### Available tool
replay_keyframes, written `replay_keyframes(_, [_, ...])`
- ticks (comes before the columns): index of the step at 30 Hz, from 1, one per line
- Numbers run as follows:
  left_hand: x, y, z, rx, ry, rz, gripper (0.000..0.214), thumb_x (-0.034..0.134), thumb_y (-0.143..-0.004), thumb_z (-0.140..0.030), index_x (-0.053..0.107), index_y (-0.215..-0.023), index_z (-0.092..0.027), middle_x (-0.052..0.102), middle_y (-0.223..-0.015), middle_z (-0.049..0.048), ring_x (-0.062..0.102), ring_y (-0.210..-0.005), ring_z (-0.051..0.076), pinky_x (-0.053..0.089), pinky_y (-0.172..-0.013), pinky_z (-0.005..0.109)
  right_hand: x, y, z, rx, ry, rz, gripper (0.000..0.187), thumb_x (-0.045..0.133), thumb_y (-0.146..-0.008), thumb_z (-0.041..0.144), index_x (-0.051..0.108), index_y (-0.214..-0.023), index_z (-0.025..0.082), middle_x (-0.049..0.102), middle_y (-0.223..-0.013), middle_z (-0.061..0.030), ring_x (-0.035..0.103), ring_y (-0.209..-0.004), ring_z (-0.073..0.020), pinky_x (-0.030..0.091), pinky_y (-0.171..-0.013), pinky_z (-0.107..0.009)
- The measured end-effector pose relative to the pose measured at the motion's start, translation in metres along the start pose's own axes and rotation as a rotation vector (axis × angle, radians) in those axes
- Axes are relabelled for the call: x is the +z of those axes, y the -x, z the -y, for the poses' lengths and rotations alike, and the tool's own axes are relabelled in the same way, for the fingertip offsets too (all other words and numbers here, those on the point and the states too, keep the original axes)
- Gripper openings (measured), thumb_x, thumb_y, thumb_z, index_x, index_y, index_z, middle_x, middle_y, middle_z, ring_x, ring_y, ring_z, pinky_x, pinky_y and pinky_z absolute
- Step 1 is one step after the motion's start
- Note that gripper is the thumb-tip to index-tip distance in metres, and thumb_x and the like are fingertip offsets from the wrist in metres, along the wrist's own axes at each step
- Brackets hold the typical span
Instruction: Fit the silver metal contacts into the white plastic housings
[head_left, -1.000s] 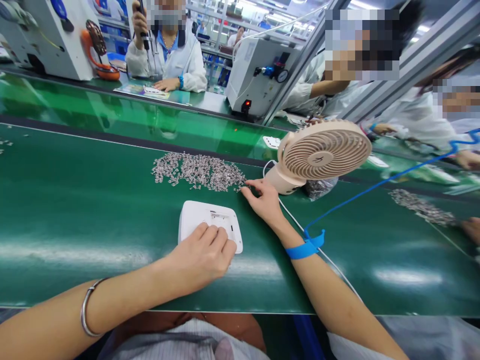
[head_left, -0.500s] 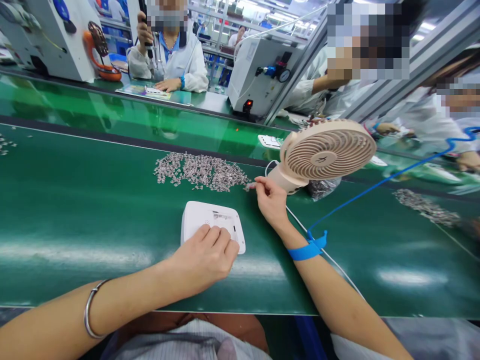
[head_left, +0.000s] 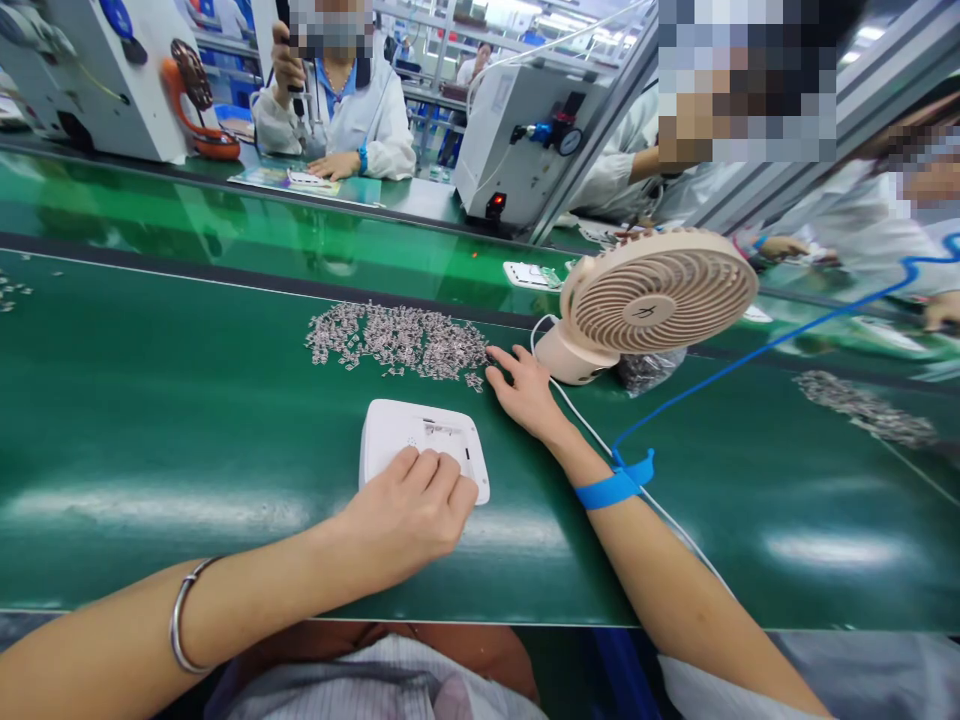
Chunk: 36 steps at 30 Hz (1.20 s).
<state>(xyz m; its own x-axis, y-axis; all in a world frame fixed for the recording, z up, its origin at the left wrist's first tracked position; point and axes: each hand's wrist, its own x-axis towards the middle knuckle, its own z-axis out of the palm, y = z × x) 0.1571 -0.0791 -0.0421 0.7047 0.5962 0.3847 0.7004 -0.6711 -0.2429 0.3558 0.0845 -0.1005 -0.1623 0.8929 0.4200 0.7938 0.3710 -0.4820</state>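
A white plastic housing (head_left: 386, 425) with rounded corners lies on the green bench, its recessed compartment facing up with small metal parts inside. My left hand (head_left: 416, 500) is closed over its near side, knuckles up. The fingertips are hidden, so anything small under them cannot be seen. Beyond the housing spreads a pile of small shiny metal pieces (head_left: 401, 340), which look like clips or contacts. At the pile's right end my right hand (head_left: 526, 390) is open, fingers apart and fingertips beside the nearest pieces. A blue wrist strap (head_left: 616, 488) circles that wrist.
A beige fan (head_left: 652, 300) stands just right of my right hand, its white cable (head_left: 675, 535) running toward me. A blue coiled cord (head_left: 750, 375) crosses the right side. More metal pieces (head_left: 862, 405) lie far right. Co-workers and a grey machine (head_left: 517, 140) are across the line.
My right hand's fingers have spread from a pinch, and a small clump of pieces now lies at the pile's near right edge. My left hand and the housing have stayed put.
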Motion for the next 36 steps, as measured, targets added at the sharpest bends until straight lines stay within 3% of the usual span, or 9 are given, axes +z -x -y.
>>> replay_keyframes(5, [0.001, 0.000, 0.000, -0.004, -0.011, -0.001, 0.005, 0.050, -0.083, -0.020, 0.048, -0.082, -0.015, 0.063, -0.085, 0.0077, 0.058, -0.075, 0.020, 0.038, -0.063, 0.032, -0.007, 0.000, 0.000, 0.006, -0.049, -0.040, 0.018, 0.045, -0.076, 0.026, 0.061, -0.072, 0.019, 0.060, -0.086, -0.0091, 0.056, -0.088, -0.0237, 0.043, -0.081, -0.041])
replay_keyframes(10, [-0.001, -0.001, 0.000, -0.001, -0.013, -0.008, 0.007, 0.048, -0.084, -0.021, 0.048, -0.081, -0.015, 0.063, -0.084, 0.0076, 0.058, -0.074, 0.020, 0.038, -0.063, 0.032, -0.013, 0.003, 0.004, 0.002, -0.080, -0.120, 0.023, 0.040, -0.080, 0.024, 0.062, -0.081, 0.018, 0.061, -0.086, -0.0086, 0.056, -0.087, -0.0213, 0.044, -0.082, -0.037])
replay_keyframes(16, [-0.001, -0.002, -0.002, -0.007, -0.030, -0.002, 0.008, 0.051, -0.082, -0.022, 0.047, -0.082, -0.015, 0.062, -0.083, 0.0074, 0.057, -0.074, 0.020, 0.037, -0.064, 0.032, 0.001, -0.005, -0.002, 0.044, -0.053, -0.102, 0.031, 0.043, -0.082, 0.033, 0.067, -0.098, 0.021, 0.062, -0.089, -0.0098, 0.056, -0.091, -0.0252, 0.042, -0.084, -0.045])
replay_keyframes(20, [0.002, -0.003, -0.006, -0.025, -0.079, -0.022, 0.010, 0.053, -0.082, -0.023, 0.046, -0.081, -0.016, 0.060, -0.079, 0.0061, 0.056, -0.071, 0.020, 0.036, -0.064, 0.032, 0.011, -0.015, -0.006, 0.097, -0.012, -0.121, 0.025, 0.050, -0.077, 0.036, 0.071, -0.086, 0.024, 0.060, -0.091, -0.0108, 0.054, -0.092, -0.0282, 0.040, -0.083, -0.048])
replay_keyframes(24, [0.002, -0.005, -0.007, -0.031, -0.083, -0.015, 0.012, 0.051, -0.084, -0.026, 0.046, -0.080, -0.016, 0.058, -0.075, 0.0050, 0.055, -0.068, 0.020, 0.036, -0.063, 0.032, 0.009, -0.016, -0.004, 0.102, -0.022, -0.150, 0.019, 0.050, -0.074, 0.029, 0.068, -0.073, 0.022, 0.061, -0.085, -0.0090, 0.055, -0.081, -0.0240, 0.043, -0.078, -0.042])
replay_keyframes(28, [-0.001, -0.005, -0.003, -0.016, -0.048, 0.009, 0.014, 0.052, -0.083, -0.029, 0.046, -0.079, -0.016, 0.057, -0.074, 0.0041, 0.054, -0.068, 0.020, 0.037, -0.062, 0.032, -0.002, -0.011, 0.004, 0.084, -0.040, -0.205, 0.022, 0.040, -0.077, 0.023, 0.061, -0.070, 0.019, 0.059, -0.069, -0.0056, 0.054, -0.067, -0.0193, 0.044, -0.070, -0.035])
replay_keyframes(31, [-0.002, -0.003, -0.001, -0.018, -0.022, 0.024, 0.014, 0.053, -0.083, -0.029, 0.046, -0.080, -0.017, 0.057, -0.075, 0.0038, 0.054, -0.070, 0.020, 0.038, -0.063, 0.032, -0.008, -0.007, 0.012, 0.071, -0.036, -0.238, 0.017, 0.041, -0.072, 0.018, 0.057, -0.068, 0.019, 0.053, -0.061, -0.0028, 0.050, -0.059, -0.0173, 0.044, -0.064, -0.033])
replay_keyframes(36, [-0.003, -0.001, -0.001, -0.010, -0.061, 0.066, 0.012, 0.049, -0.086, -0.026, 0.049, -0.083, -0.014, 0.059, -0.079, 0.0067, 0.056, -0.072, 0.020, 0.038, -0.063, 0.032, -0.023, -0.001, 0.027, 0.002, -0.043, -0.248, 0.023, 0.041, -0.067, 0.013, 0.062, -0.076, 0.020, 0.049, -0.063, -0.0013, 0.050, -0.059, -0.0160, 0.044, -0.062, -0.031])
